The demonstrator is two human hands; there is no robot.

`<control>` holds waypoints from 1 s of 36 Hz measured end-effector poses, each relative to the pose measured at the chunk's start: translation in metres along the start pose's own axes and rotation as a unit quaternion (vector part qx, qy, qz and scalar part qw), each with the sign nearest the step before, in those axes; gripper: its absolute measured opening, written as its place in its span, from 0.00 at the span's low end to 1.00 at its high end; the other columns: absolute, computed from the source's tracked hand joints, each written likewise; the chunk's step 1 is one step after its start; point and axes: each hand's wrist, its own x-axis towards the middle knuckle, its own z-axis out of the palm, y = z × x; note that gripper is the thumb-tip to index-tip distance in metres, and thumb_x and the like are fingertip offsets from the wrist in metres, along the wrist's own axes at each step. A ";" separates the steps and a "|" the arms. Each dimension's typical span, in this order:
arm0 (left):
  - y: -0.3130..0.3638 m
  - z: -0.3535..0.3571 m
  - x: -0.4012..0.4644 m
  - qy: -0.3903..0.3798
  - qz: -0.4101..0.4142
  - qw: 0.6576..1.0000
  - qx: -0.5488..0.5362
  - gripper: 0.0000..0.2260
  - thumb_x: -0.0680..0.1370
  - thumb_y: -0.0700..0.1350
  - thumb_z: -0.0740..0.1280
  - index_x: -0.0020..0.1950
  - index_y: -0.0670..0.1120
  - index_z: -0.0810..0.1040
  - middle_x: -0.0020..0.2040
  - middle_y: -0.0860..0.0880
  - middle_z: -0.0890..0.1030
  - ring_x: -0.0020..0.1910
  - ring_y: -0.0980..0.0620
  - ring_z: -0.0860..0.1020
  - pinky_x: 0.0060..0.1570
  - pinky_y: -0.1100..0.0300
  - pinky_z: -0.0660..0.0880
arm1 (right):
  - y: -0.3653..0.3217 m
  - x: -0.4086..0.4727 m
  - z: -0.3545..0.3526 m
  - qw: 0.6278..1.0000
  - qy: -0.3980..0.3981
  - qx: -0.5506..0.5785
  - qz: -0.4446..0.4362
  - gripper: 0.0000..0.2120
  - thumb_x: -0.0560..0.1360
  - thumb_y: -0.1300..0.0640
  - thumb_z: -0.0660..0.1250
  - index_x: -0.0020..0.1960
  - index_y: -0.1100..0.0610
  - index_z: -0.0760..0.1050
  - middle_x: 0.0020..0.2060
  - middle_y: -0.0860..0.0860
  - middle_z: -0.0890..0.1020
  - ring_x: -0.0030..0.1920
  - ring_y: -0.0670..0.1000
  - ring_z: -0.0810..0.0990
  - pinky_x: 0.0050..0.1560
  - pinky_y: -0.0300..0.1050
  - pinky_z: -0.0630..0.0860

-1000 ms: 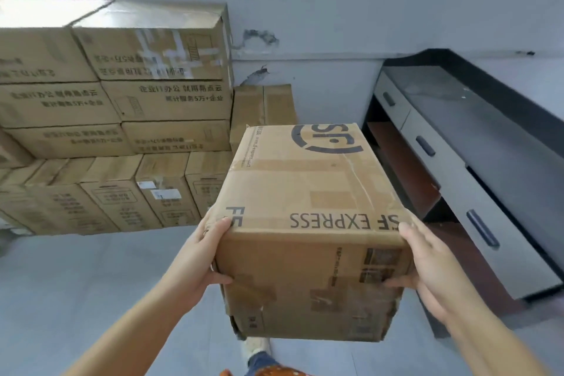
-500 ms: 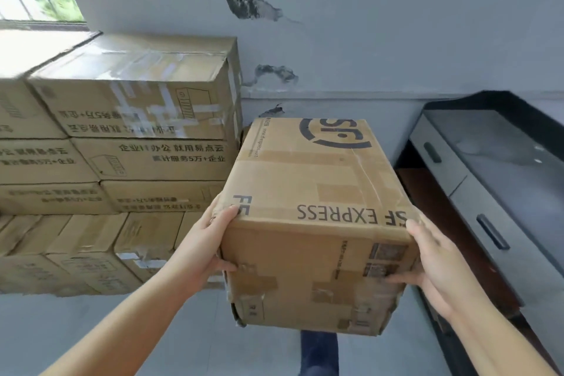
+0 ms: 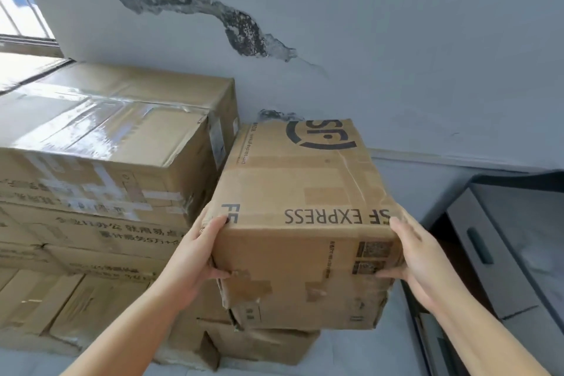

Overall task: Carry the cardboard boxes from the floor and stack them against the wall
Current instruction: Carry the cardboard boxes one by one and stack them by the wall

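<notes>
- Held box (image 3: 305, 192) sits between left hand (image 3: 195, 256) and right hand (image 3: 418, 262).
- Stack (image 3: 106, 162) lies left, against the wall (image 3: 396, 40).
- Cabinet (image 3: 503, 238) stands right.

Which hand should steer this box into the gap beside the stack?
Probably the left hand: it grips the SF Express box on the corner nearest the stacked boxes. The right hand supports the far side.

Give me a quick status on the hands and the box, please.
Left hand and right hand grip SF Express box at near corners. Box over lower box, beside tall stack. Nothing in the way.
</notes>
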 end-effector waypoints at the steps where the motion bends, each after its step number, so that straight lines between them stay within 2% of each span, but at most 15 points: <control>1: 0.005 0.003 0.012 0.006 0.000 1.000 0.001 0.15 0.79 0.53 0.62 0.64 0.67 0.69 0.59 0.63 0.72 0.55 0.57 0.71 0.46 0.41 0.78 | -0.002 0.014 0.004 1.000 0.001 0.000 0.004 0.17 0.83 0.52 0.53 0.66 0.37 0.71 0.51 0.43 0.83 0.54 0.50 0.79 0.53 0.67 0.77; 4: 0.015 0.008 0.049 0.038 -0.012 0.999 0.003 0.21 0.78 0.54 0.63 0.71 0.59 0.66 0.65 0.56 0.69 0.61 0.50 0.69 0.48 0.41 0.78 | -0.003 0.052 0.017 1.000 0.000 0.010 0.012 0.17 0.83 0.52 0.53 0.69 0.39 0.69 0.56 0.45 0.82 0.56 0.50 0.78 0.52 0.67 0.77; 9: 0.020 0.006 0.101 0.063 -0.026 0.998 0.010 0.28 0.76 0.56 0.66 0.74 0.52 0.64 0.64 0.53 0.70 0.58 0.51 0.70 0.53 0.40 0.77 | 0.010 0.101 0.038 0.999 -0.003 0.032 0.018 0.17 0.83 0.53 0.53 0.68 0.40 0.70 0.56 0.45 0.82 0.57 0.50 0.79 0.53 0.66 0.77; 12: 0.017 0.008 0.122 0.071 -0.025 0.997 -0.003 0.27 0.76 0.54 0.66 0.74 0.52 0.64 0.62 0.53 0.71 0.56 0.52 0.70 0.56 0.41 0.76 | 0.024 0.123 0.047 0.999 0.005 0.041 0.024 0.16 0.82 0.53 0.54 0.67 0.42 0.71 0.57 0.47 0.81 0.57 0.51 0.78 0.54 0.66 0.77; 15: 0.007 0.012 0.137 0.078 0.005 0.997 -0.010 0.21 0.79 0.51 0.64 0.71 0.59 0.65 0.58 0.59 0.74 0.54 0.57 0.73 0.58 0.43 0.75 | 0.043 0.135 0.058 0.998 0.010 0.034 0.043 0.19 0.82 0.52 0.55 0.72 0.42 0.65 0.65 0.47 0.75 0.64 0.51 0.74 0.54 0.60 0.79; 17: -0.004 0.010 0.146 0.108 0.009 0.994 -0.008 0.19 0.79 0.52 0.63 0.69 0.60 0.66 0.60 0.59 0.75 0.59 0.55 0.74 0.60 0.44 0.74 | 0.059 0.137 0.067 0.998 0.005 0.022 0.055 0.20 0.82 0.52 0.56 0.73 0.39 0.61 0.69 0.47 0.71 0.67 0.50 0.71 0.56 0.55 0.78; 20: -0.017 0.002 0.155 0.151 -0.023 0.988 0.001 0.28 0.77 0.57 0.65 0.75 0.55 0.60 0.70 0.52 0.69 0.67 0.48 0.69 0.65 0.44 0.70 | 0.075 0.131 0.080 0.998 0.000 0.011 0.066 0.20 0.82 0.53 0.54 0.70 0.36 0.58 0.69 0.46 0.70 0.67 0.50 0.71 0.56 0.48 0.78; 23: -0.021 0.000 0.160 0.153 -0.041 0.987 -0.020 0.33 0.76 0.58 0.65 0.77 0.50 0.57 0.70 0.54 0.66 0.69 0.48 0.67 0.68 0.44 0.67 | 0.077 0.132 0.082 0.998 0.007 0.007 0.062 0.21 0.82 0.54 0.53 0.73 0.38 0.58 0.71 0.47 0.69 0.68 0.50 0.70 0.57 0.50 0.77; 26: -0.014 0.001 0.163 0.160 -0.030 0.987 -0.021 0.33 0.77 0.58 0.64 0.77 0.51 0.55 0.68 0.55 0.65 0.70 0.50 0.65 0.69 0.45 0.66 | 0.070 0.135 0.083 0.998 0.004 0.026 0.063 0.22 0.82 0.53 0.53 0.75 0.42 0.57 0.71 0.46 0.69 0.68 0.51 0.70 0.57 0.53 0.77; 28: -0.010 -0.001 0.164 0.169 -0.021 0.985 -0.013 0.34 0.76 0.59 0.64 0.78 0.53 0.53 0.73 0.54 0.63 0.71 0.50 0.64 0.69 0.45 0.65 | 0.067 0.134 0.086 0.998 -0.001 0.034 0.060 0.22 0.83 0.54 0.53 0.75 0.42 0.57 0.70 0.46 0.70 0.67 0.50 0.71 0.57 0.55 0.77; 32: -0.015 0.000 0.158 0.191 -0.024 0.981 0.008 0.35 0.77 0.60 0.63 0.78 0.51 0.51 0.77 0.50 0.59 0.74 0.49 0.61 0.72 0.48 0.60 | 0.073 0.125 0.090 0.998 -0.014 0.011 0.059 0.22 0.83 0.53 0.52 0.74 0.39 0.56 0.66 0.44 0.71 0.60 0.45 0.74 0.59 0.53 0.76; 34: -0.020 0.004 0.150 0.202 -0.033 0.978 0.032 0.34 0.78 0.59 0.60 0.78 0.47 0.50 0.77 0.49 0.58 0.75 0.48 0.58 0.73 0.51 0.57 | 0.076 0.121 0.089 0.998 -0.034 -0.011 0.054 0.20 0.83 0.53 0.51 0.72 0.37 0.54 0.63 0.39 0.71 0.56 0.41 0.74 0.62 0.52 0.74; 36: -0.023 0.009 0.143 0.205 -0.043 0.977 0.036 0.34 0.79 0.59 0.58 0.78 0.45 0.50 0.77 0.48 0.57 0.75 0.47 0.57 0.71 0.51 0.57 | 0.076 0.117 0.087 0.997 -0.048 -0.035 0.056 0.19 0.83 0.52 0.50 0.70 0.36 0.52 0.61 0.36 0.69 0.58 0.41 0.73 0.63 0.48 0.73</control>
